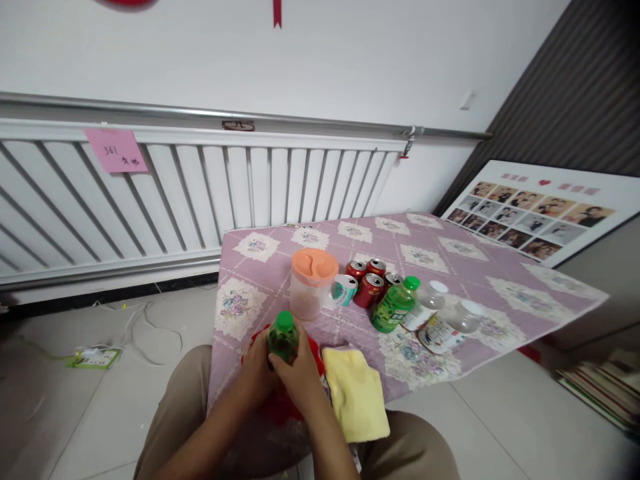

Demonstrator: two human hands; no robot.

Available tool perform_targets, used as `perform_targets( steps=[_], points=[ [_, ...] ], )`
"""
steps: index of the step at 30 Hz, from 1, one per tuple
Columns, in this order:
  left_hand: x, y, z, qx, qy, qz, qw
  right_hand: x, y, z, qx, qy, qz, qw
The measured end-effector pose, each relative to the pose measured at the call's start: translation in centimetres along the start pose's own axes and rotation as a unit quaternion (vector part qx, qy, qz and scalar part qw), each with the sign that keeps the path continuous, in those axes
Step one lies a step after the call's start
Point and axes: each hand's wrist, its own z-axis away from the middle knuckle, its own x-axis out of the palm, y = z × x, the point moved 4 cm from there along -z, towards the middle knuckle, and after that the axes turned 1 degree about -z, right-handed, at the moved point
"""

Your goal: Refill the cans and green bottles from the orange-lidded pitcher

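1. Knees in tan trousers fill the bottom edge, cut off by the frame.
2. Both hands are clamped together around a small green bottle [283,340] with a green cap: the left hand [257,377] wraps its left side, the right hand [303,377] its right and front. The bottle stands upright at the table's near edge.
3. Under the hands lies something red and glossy [313,347]; what it is I cannot tell, since the hands hide most of it.
4. A soft yellow cloth [356,393] lies crumpled just beside the right hand, hanging over the edge.
5. The table [450,253] wears a mauve cloth printed with floral squares.
6. Further in stand a frosted plastic jug with an orange lid [313,283], a cluster of red cans [370,280], a second green bottle [395,305] and two clear bottles [445,323] lying tilted.
7. Behind, a white ribbed radiator [200,193] bears a pink note [116,151]; a photo board [540,210] leans at right.
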Motion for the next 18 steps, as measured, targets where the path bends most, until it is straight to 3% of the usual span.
perform_targets(
  steps=[4, 9, 18],
  points=[
    [-0.4, 0.9, -0.3, -0.011, -0.007, 0.003, 1.000, -0.1, 0.5, 0.0, -0.007, -0.015, 0.007, 1.000],
    [-0.7, 1.4, 0.0, -0.002, -0.021, 0.015, 1.000, -0.2, 0.5, 0.5, 0.004, 0.020, 0.002, 1.000],
    [-0.9, 2.9, 0.5, 0.040, -0.044, 0.048, 0.997, -1.3, -2.1, 0.9, 0.003, 0.036, 0.005, 0.999]
  ],
)
